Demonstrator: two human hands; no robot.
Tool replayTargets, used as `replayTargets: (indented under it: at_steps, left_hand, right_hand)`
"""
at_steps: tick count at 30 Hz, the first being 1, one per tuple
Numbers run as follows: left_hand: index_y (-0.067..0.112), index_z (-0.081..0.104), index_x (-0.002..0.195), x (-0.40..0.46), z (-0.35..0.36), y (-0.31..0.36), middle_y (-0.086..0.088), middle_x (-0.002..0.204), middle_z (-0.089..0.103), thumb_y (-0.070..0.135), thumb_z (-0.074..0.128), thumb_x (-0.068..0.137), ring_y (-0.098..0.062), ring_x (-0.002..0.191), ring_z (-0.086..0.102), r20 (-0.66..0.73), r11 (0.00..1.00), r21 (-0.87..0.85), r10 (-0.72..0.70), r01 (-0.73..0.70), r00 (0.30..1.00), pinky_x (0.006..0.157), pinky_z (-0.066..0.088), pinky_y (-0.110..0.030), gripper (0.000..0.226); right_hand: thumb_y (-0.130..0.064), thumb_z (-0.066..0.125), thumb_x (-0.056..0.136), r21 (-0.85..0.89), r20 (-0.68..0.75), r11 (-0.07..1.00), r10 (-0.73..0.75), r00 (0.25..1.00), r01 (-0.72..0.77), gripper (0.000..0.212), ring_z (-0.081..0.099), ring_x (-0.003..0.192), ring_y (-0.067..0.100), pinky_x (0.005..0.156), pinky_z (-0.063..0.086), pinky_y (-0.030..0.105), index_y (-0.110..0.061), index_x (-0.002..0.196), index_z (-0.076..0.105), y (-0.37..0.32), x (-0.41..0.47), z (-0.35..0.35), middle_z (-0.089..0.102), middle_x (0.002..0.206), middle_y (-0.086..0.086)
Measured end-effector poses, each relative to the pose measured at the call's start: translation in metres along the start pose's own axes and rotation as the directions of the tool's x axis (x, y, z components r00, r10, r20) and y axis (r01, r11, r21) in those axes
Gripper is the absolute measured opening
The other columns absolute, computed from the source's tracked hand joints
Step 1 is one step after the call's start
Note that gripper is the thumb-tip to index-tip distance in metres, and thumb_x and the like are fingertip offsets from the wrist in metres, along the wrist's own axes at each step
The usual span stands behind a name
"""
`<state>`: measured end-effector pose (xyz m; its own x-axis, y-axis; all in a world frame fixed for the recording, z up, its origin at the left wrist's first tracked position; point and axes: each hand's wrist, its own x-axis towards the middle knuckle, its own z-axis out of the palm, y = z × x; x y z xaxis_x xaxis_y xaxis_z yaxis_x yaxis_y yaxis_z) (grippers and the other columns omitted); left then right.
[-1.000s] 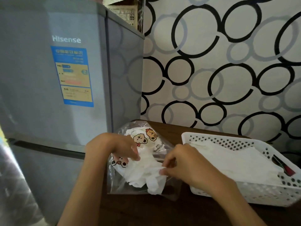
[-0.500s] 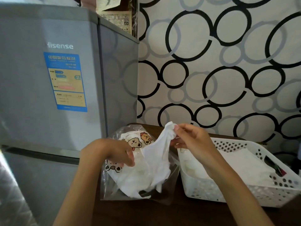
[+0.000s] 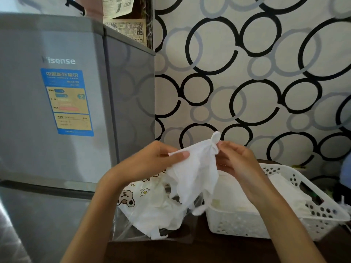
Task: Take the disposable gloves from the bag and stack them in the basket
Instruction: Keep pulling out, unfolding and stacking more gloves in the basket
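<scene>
- The right hand (image 3: 235, 160) pinches the bunched top of a thin white glove (image 3: 193, 168) between thumb and fingertips, above the basket's left end; a small rounded tab of film sticks up past the pinch.
- The left hand (image 3: 152, 162) grips the same glove at its other upper corner, thumb pressed flat on the film with fingers curled behind, to the left of the basket and above the bag.
- The glove hangs between the two hands as a crinkled, translucent sheet, stretched taut along its top edge; its ragged lower edge dangles down just left of the basket, over the bag's mouth.
- The bag (image 3: 136, 202), soft clear plastic printed with cartoon bears, lies just left of the basket on the table; more white gloves spill from it in a rumpled heap.
- The basket (image 3: 284, 224) is white rigid plastic, rectangular, with walls perforated by round holes; flat, smooth layers of white gloves lie inside it.
- The table (image 3: 209, 251) under the basket is dark brown wood.
- Left of the basket, past the bag, stands a grey metal fridge (image 3: 57, 149) with a blue and yellow label.
- Behind the basket is a wall (image 3: 247, 73) papered with black and grey rings.
</scene>
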<state>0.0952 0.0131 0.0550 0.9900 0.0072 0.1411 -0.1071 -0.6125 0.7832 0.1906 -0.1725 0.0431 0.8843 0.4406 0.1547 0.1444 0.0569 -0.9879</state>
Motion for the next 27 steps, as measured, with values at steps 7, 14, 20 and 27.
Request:
replayTargets:
  at_steps: [7, 14, 20, 27]
  left_hand:
    - [-0.003, 0.073, 0.084, 0.015, 0.019, 0.009, -0.022, 0.074, 0.07, 0.035, 0.053, 0.096, -0.025, 0.059, 0.057, -0.389, 0.993, -0.12, -0.06, 0.014, 0.919, 0.065, 0.051, -0.035, 0.045]
    - [0.008, 0.074, 0.083, 0.017, 0.026, 0.023, -0.002, 0.072, 0.075, 0.038, 0.048, 0.097, -0.004, 0.065, 0.07, -0.32, 0.927, -0.375, -0.148, 0.019, 0.936, 0.058, 0.052, -0.011, 0.042]
    - [0.032, 0.071, 0.098, 0.011, 0.009, 0.013, 0.017, 0.099, 0.072, 0.059, 0.036, 0.087, 0.002, 0.094, 0.066, -0.407, 0.987, -0.131, 0.029, -0.09, 0.913, 0.082, 0.054, -0.019, 0.046]
    - [0.014, 0.068, 0.107, 0.011, 0.023, 0.015, 0.001, 0.096, 0.074, 0.03, 0.061, 0.088, -0.004, 0.081, 0.067, -0.157, 0.965, -0.252, 0.034, -0.073, 0.987, 0.072, 0.05, -0.011, 0.026]
  right_hand:
    - [-0.032, 0.059, 0.09, -0.279, -0.156, 0.937, -0.261, 0.952, 0.211, 0.013, 0.06, 0.096, 0.003, 0.071, 0.044, 0.016, -0.031, 0.103, 0.06, -0.003, 0.001, -0.003, 0.064, 0.102, -0.011]
    - [-0.042, 0.078, 0.07, -0.528, 0.278, 0.799, -0.16, 0.947, 0.29, 0.071, 0.054, 0.102, -0.005, 0.079, 0.047, 0.017, -0.039, 0.129, 0.04, -0.008, -0.019, 0.012, 0.051, 0.115, -0.024]
    - [-0.005, 0.054, 0.093, -0.223, 0.102, 0.96, -0.148, 0.984, 0.168, 0.027, 0.068, 0.092, 0.01, 0.073, 0.051, 0.021, -0.024, 0.108, 0.065, -0.015, -0.01, -0.005, 0.073, 0.097, -0.007]
    - [-0.008, 0.047, 0.091, 0.094, 0.406, 0.993, 0.024, 0.914, -0.068, 0.031, 0.064, 0.099, 0.02, 0.081, 0.054, 0.031, -0.01, 0.118, 0.063, -0.023, -0.01, -0.016, 0.07, 0.11, 0.011]
